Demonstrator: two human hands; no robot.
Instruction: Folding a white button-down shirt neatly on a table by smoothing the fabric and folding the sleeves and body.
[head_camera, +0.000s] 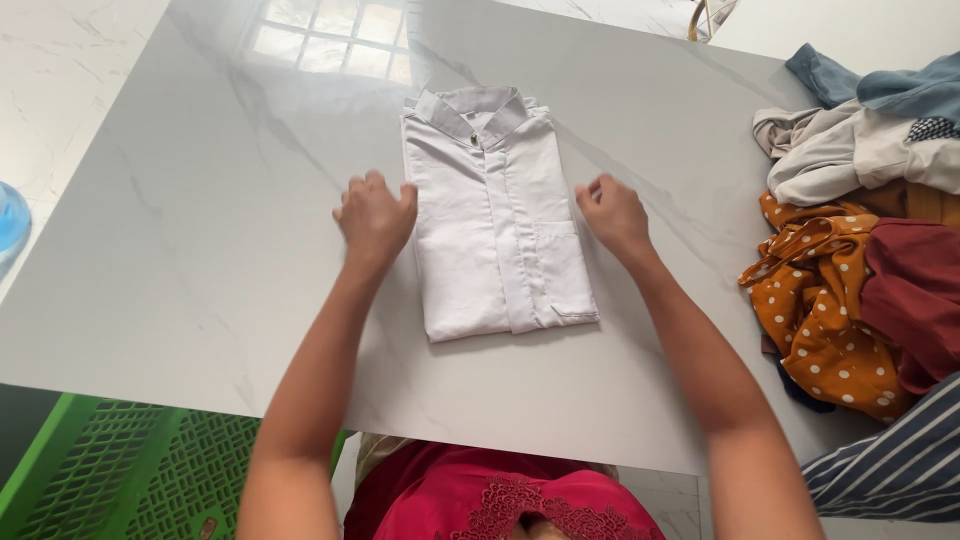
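The left hand rests with curled fingers on one long edge of a folded white shirt; the right hand, fingers loosely bent, touches the opposite edge. Neither grips. The shirt lies flat between them on the pale counter, collar pointing away. It looks light, soft and limp, likely to sag or unfold if lifted by one corner; the two side edges seem the surest hold. Beyond the right hand sits a heap of mixed clothes.
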